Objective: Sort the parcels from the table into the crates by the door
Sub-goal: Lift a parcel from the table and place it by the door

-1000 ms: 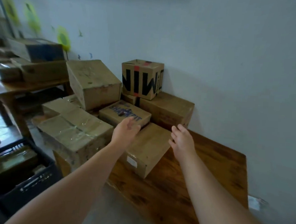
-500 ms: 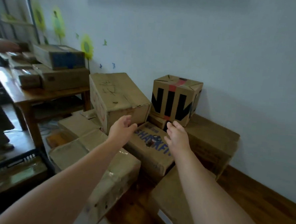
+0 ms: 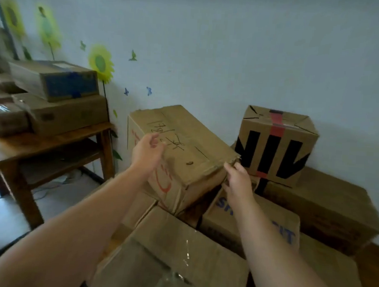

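Dim, soft daylight gives the wall (image 3: 234, 46) above the left hand (image 3: 147, 154) a cool bluish cast. Far to that hand's left the floor (image 3: 0, 216) is washed out pale, the brightest patch. Below the right hand (image 3: 237, 181), clear tape (image 3: 186, 256) glints. Both hands and the sunflower stickers (image 3: 47, 28) up left are motion-smeared, and the forearms swell toward the lower edge.
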{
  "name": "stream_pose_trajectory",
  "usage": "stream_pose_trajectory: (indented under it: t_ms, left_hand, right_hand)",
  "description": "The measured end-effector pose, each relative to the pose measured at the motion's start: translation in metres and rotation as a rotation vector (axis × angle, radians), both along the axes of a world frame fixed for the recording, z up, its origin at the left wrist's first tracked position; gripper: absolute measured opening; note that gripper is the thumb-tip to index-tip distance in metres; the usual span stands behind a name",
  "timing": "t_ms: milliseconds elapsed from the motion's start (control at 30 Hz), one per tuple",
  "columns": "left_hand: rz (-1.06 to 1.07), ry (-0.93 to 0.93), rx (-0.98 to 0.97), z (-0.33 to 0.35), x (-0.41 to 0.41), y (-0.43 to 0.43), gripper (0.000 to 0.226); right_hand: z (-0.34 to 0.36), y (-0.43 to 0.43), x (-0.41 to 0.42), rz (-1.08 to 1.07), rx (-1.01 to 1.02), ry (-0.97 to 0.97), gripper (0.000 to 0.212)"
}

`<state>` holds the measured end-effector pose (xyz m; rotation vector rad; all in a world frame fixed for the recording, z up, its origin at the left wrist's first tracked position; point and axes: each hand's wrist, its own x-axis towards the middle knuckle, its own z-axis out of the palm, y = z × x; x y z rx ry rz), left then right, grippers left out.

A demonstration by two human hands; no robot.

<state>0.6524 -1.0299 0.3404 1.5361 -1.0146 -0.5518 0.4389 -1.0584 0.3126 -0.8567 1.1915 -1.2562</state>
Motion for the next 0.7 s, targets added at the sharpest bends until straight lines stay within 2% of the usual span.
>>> stream_pose_trajectory:
  t_ms: [167,333,500,700]
  left_hand:
    - [0.007,-0.081,0.050,0.004,0.084,-0.054,0.047]
    - [-0.067,-0.110,0.133,0.002,0.129,-0.096,0.062]
    - [-0.198,0.127,0.124,-0.007,0.146,-0.113,0.080]
    - [-0.311,0.212,0.161,-0.012,0.160,-0.114,0.065]
  right_hand:
    - [-0.015,-0.006,0.054,-0.211,0.106,-0.003,0.068]
    - [-0.029,-0.002,0.079,-0.331,0.134,-0.045,0.058]
    - [-0.029,0.007,0.088,-0.338,0.175,-0.052,0.053]
    - [-0.029,0.019,0.106,-0.358,0.160,-0.107,0.053]
